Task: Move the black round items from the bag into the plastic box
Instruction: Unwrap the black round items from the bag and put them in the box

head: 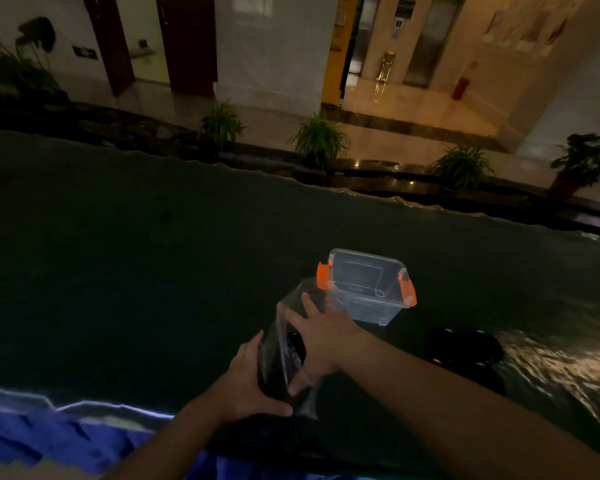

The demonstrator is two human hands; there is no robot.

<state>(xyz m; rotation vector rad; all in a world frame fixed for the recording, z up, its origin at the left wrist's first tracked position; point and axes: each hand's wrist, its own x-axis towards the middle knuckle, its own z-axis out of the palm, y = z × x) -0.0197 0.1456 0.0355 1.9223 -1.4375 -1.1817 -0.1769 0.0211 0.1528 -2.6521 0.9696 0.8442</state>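
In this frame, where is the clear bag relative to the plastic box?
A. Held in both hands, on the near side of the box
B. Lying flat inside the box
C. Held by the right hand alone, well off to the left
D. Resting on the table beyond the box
A: the left hand and right hand both grip the clear bag, nearer the camera than the open plastic box.

Two hands (253, 382), one clear bag (293, 341), one plastic box (368, 289), four potted plants (319, 140).

Head view, angled down, hands close
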